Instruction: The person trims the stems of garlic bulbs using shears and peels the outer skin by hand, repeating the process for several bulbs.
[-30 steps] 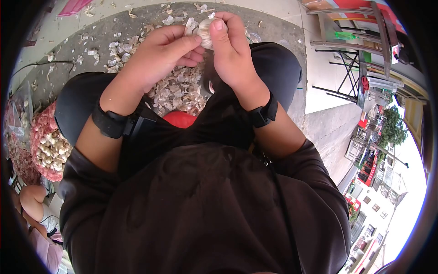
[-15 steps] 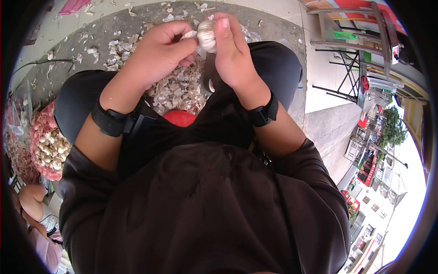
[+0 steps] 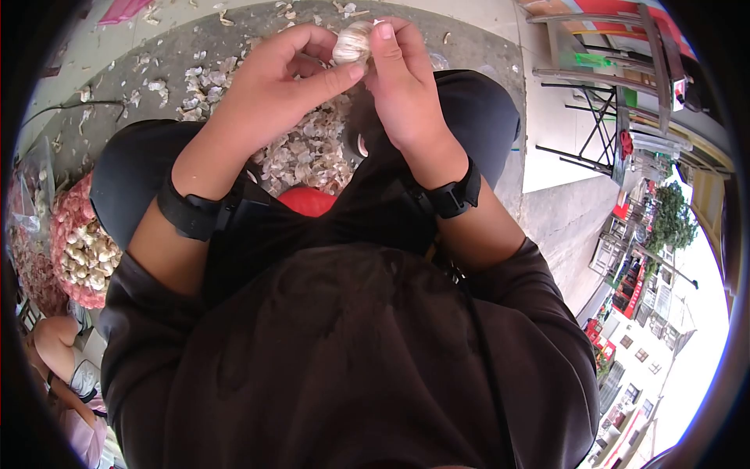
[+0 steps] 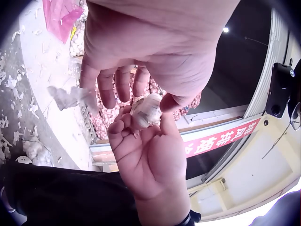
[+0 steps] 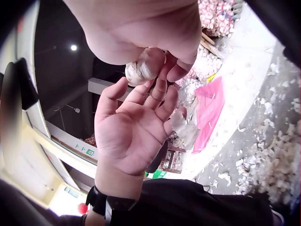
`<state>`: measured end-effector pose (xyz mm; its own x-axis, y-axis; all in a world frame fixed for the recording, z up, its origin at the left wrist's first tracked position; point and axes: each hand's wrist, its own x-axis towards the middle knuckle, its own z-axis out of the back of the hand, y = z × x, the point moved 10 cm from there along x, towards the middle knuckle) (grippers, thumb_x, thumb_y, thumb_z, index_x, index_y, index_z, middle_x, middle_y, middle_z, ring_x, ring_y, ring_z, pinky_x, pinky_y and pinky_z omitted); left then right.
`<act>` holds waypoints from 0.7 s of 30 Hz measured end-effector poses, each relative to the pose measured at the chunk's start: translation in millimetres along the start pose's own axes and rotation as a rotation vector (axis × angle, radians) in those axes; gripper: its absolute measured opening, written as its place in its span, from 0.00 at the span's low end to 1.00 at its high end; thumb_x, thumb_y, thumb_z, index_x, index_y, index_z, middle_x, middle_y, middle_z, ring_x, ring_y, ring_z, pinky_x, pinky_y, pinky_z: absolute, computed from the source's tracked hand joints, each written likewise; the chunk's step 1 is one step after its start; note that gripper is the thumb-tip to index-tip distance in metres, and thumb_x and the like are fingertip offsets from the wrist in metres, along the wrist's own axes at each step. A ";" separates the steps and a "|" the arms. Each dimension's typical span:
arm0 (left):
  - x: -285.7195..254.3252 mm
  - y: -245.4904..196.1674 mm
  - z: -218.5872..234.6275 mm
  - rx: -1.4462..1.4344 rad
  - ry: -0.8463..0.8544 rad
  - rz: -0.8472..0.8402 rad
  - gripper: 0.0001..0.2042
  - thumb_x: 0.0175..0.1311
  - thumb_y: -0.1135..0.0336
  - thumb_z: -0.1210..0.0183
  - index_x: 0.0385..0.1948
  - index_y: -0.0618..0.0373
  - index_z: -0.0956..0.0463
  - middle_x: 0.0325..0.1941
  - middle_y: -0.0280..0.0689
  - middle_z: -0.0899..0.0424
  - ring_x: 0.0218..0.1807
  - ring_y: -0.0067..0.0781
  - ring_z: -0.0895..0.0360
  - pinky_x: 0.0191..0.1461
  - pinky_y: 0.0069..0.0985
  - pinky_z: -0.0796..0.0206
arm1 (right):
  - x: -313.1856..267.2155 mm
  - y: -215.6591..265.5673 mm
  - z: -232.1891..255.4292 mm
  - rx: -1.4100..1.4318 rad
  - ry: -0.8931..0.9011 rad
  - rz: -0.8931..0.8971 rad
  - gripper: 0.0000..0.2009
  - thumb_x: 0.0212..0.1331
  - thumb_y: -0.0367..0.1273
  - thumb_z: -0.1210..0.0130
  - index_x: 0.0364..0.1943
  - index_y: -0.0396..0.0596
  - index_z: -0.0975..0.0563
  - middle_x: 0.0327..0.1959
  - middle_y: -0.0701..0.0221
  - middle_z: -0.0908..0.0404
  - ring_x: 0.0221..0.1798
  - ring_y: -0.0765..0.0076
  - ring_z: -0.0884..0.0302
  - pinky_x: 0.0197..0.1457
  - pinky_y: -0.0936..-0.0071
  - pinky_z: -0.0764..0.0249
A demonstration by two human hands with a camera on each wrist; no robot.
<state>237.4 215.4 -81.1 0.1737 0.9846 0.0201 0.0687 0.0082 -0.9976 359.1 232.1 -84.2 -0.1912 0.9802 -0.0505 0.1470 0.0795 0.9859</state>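
Fingers and thumb of my right hand (image 3: 408, 90) grip a whitish garlic bulb (image 3: 353, 43) above the floor, between my knees. My left hand (image 3: 269, 98) is at the bulb's left side, thumb close to its lower edge and fingers spread loosely. The right wrist view shows the left palm (image 5: 134, 134) turned up, its thumb and fingertips right by the bulb (image 5: 141, 70). A thin, papery flake of garlic skin (image 5: 186, 131) hangs at the left little finger, also visible in the left wrist view as a pale blurred flake (image 4: 70, 97).
A heap of garlic skins (image 3: 308, 156) lies between my legs, with more scraps (image 3: 207, 90) over the grey floor. Beside my left knee stands a red mesh sack of garlic bulbs (image 3: 86, 254). Another person's bent leg (image 3: 56, 348) shows at lower left. A folding table frame (image 3: 590, 129) stands at right.
My left fingers, earlier closed on skin at the bulb's side, have spread, and the thumb has come under the bulb. The bulb has tilted and shifted slightly up in my right hand.
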 end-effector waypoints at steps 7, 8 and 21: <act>3.9 5.9 -3.5 0.239 0.108 0.006 0.14 0.60 0.62 0.34 0.28 0.62 0.27 0.21 0.29 0.27 0.25 0.15 0.31 0.30 0.19 0.35 | 2.9 3.6 4.9 -0.217 0.006 0.073 0.16 0.69 0.41 0.48 0.46 0.41 0.34 0.36 0.72 0.28 0.37 0.82 0.33 0.41 0.81 0.31; 4.0 4.5 -4.6 0.218 0.124 -0.001 0.14 0.60 0.62 0.34 0.28 0.62 0.27 0.21 0.30 0.27 0.25 0.15 0.30 0.30 0.19 0.35 | 2.5 6.9 3.2 -0.209 0.012 0.097 0.16 0.69 0.41 0.48 0.46 0.41 0.34 0.36 0.72 0.28 0.37 0.82 0.33 0.41 0.81 0.32; 2.0 7.4 -6.0 0.088 0.131 0.044 0.07 0.61 0.71 0.40 0.34 0.66 0.22 0.25 0.32 0.19 0.29 0.16 0.24 0.33 0.19 0.32 | -5.0 17.7 -7.4 -0.488 0.113 0.344 0.20 0.70 0.41 0.51 0.51 0.39 0.39 0.37 0.65 0.26 0.37 0.73 0.28 0.43 0.74 0.28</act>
<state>244.2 216.3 -88.1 0.3015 0.9532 -0.0211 -0.0267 -0.0137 -0.9996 355.4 227.3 -65.4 -0.3179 0.9074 0.2751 -0.2379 -0.3571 0.9033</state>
